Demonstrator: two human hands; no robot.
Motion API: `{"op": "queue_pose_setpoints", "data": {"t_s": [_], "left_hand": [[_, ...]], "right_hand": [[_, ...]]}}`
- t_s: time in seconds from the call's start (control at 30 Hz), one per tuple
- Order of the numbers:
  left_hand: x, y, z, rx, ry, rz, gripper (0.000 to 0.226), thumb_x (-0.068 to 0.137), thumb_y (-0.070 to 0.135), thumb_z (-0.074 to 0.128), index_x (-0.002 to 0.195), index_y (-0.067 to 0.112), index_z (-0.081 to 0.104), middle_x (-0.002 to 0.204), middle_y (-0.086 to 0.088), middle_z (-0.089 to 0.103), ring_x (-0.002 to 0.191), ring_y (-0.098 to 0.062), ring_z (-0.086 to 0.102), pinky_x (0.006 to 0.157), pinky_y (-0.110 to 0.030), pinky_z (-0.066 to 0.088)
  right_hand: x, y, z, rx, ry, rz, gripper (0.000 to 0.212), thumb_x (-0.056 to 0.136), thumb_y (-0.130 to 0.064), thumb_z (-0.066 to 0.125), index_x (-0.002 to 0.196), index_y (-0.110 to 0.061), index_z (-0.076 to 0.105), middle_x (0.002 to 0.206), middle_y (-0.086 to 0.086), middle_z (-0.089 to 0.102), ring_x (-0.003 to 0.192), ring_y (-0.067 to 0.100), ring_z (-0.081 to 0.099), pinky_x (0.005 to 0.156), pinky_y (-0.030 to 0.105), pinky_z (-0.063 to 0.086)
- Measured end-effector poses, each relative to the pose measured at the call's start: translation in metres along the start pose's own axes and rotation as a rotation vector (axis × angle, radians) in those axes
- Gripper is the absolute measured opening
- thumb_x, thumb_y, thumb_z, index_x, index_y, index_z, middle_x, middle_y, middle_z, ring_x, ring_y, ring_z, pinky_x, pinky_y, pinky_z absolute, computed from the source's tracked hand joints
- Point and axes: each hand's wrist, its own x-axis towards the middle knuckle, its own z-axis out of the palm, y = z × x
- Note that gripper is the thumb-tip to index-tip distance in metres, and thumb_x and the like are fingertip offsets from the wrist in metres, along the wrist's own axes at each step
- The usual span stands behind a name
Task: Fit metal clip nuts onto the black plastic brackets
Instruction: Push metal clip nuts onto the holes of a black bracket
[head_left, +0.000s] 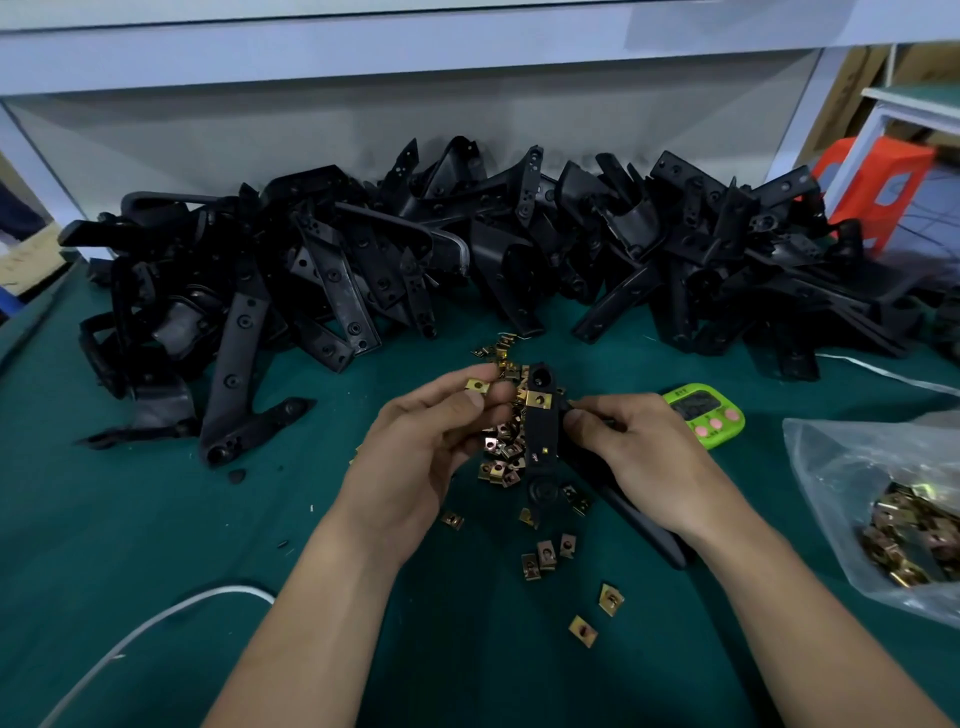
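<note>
Green table (156, 519), far edge: a big heap of black brackets (467, 249). Mid-table the right hand (639, 457) grips one bracket (543, 441) and the left hand (426, 441) pinches a loose clip nut (475, 385) just beside it, over a scatter of nuts (501, 457).

no legible text, green timer (704, 415) markings too blurred to read

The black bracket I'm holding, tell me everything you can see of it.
The black plastic bracket is a long, narrow, matte bar with a round boss at each end. It is held pointing away, above loose clip nuts on the green mat. The right hand pinches its right edge. A brass-coloured clip nut sits on its left edge near the far end; the left hand, pinching a second clip nut, is beside it.
</note>
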Motion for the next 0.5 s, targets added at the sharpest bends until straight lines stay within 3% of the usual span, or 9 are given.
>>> {"op": "queue_pose_setpoints", "data": {"t_s": [0.23, 0.5], "left_hand": [[0.0011, -0.0019, -0.0032, 0.006, -0.084, -0.011, 0.027, 0.086, 0.017, 0.064, 0.108, 0.021, 0.081, 0.101, -0.004, 0.077, 0.089, -0.014, 0.071, 0.084, -0.024, 0.058], [0.0028, -0.006, -0.0073, 0.063, -0.108, 0.004, 0.03, 0.08, 0.009, 0.064, 0.103, 0.018, 0.082, 0.098, -0.005, 0.076, 0.09, -0.014, 0.069, 0.082, -0.023, 0.055]], "right_hand": [[0.0002, -0.0005, 0.0004, 0.002, 0.003, -0.004, 0.02, 0.101, -0.035, 0.059, 0.093, -0.032, 0.077, 0.084, -0.013, 0.076, 0.084, 0.007, 0.069, 0.076, 0.035, 0.054], [-0.0006, -0.0023, -0.0007, -0.032, 0.019, -0.009, 0.023, 0.101, -0.036, 0.058, 0.086, -0.032, 0.075, 0.077, -0.009, 0.073, 0.074, 0.007, 0.065, 0.065, 0.03, 0.047]]}}
